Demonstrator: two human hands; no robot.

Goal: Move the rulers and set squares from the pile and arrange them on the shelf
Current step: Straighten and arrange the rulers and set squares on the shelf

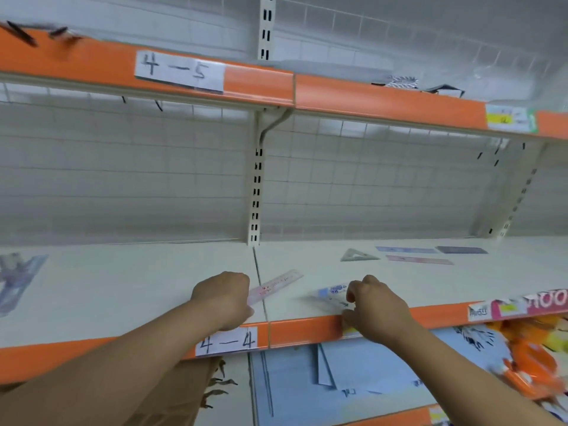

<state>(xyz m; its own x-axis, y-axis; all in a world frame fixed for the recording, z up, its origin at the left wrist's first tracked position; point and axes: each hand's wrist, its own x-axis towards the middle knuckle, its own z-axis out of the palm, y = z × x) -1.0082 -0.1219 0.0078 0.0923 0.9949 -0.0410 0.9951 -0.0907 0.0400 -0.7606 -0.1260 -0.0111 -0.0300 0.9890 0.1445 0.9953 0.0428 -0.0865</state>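
Left grip and right grip each have fingers curled onto one ruler at the front of the shelf, whose orange edge carries the label "4-4". At the far left of this shelf lies a blurred heap of clear plastic, probably the pile, well apart from both grips and nearer the left one. Toward the back right a set square lies flat beside three rulers, all with long axes running along the shelf. The pink ruler sticks out from the left grip, its long axis slanting away and to the right across the seam between shelf panels. The blue-printed ruler is held at its right end by the right grip and points left, roughly parallel to the front edge. The laid-out row lies back and right of both grips, so the right grip looks nearer to it, and the pink ruler would likely need turning to match.
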